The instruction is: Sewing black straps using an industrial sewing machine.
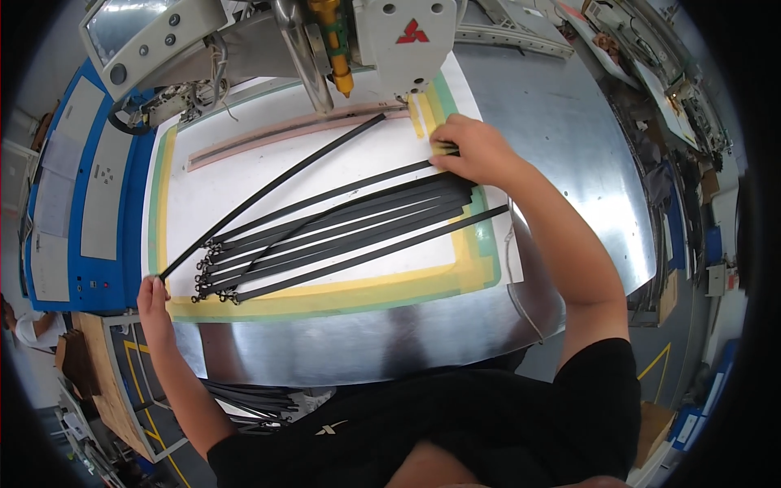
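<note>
My left hand (154, 299) is closed on the lower end of a loose black strap (272, 187), which slants up toward the machine head. My right hand (476, 153) has its fingers curled on the end of another black strap (329, 198) at the taped right border. Several black straps (342, 244) with small hardware at their left ends lie side by side on the white work sheet (191, 195), bordered with yellow and green tape. Above them lies a pink strip (244, 146) with a dark line along it.
A machine head (415, 41) with a yellow nozzle (342, 69) overhangs the metal table (578, 146). A blue control unit (77, 244) stands at left, with another person (37, 329) beyond it. More straps (252, 398) hang below the near edge. A cluttered bench (659, 89) is at right.
</note>
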The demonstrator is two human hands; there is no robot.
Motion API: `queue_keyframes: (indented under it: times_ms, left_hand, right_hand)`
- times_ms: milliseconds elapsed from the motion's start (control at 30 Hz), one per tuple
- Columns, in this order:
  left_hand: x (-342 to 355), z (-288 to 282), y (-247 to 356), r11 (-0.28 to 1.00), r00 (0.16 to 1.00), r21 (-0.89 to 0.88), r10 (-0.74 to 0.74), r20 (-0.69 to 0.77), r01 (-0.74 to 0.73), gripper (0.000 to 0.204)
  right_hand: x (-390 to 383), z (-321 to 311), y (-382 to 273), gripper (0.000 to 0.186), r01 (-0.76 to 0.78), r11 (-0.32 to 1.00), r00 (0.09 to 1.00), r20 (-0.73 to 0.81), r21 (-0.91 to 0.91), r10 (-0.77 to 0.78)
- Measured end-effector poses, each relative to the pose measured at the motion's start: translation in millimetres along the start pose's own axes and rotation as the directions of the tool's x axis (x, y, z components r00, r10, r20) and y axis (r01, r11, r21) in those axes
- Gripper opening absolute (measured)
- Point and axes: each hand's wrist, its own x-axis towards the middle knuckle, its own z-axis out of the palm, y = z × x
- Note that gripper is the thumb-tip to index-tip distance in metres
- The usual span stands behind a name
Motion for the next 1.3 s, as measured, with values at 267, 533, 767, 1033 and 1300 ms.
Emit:
queue_keyframes:
  times_ms: [267, 533, 767, 1033, 1300]
  left_hand:
    - [-68.8, -1.6, -35.8, 0.936, 0.974, -0.311, -0.206, -0.099, 0.166, 0.016]
    - [-78.9, -10.5, -39.8, 0.839, 0.982, -0.536, -0.168, -0.086, 0.097, 0.013]
    - [-76.2, -14.0, -41.4, 0.817, 0.976, -0.566, -0.196, -0.092, 0.110, 0.014]
    - [-61.4, 10.8, -31.1, 0.713, 0.925, 0.699, 0.227, -0.305, 0.055, 0.037]
    - [17.7, 160.4, 101.7, 0.822, 0.915, 0.405, 0.375, 0.147, -0.401, 0.031]
  right_hand:
    - [38.0, 23.1, -34.6, 0.031, -0.049, 0.993, 0.994, -0.092, 0.109, 0.059]
    - [65.7, 49.1, -46.5, 0.023, 0.044, 0.989, 0.977, -0.200, -0.139, -0.072]
    - [72.1, 46.6, -54.4, 0.023, -0.053, 0.996, 0.984, -0.175, -0.078, 0.038]
    - [-22.1, 17.6, -38.7, 0.026, 0.073, 0.987, 0.958, -0.286, 0.141, -0.030]
    - [-86.9, 52.7, -54.2, 0.030, 0.265, 0.960, 0.908, -0.358, 0.093, -0.216]
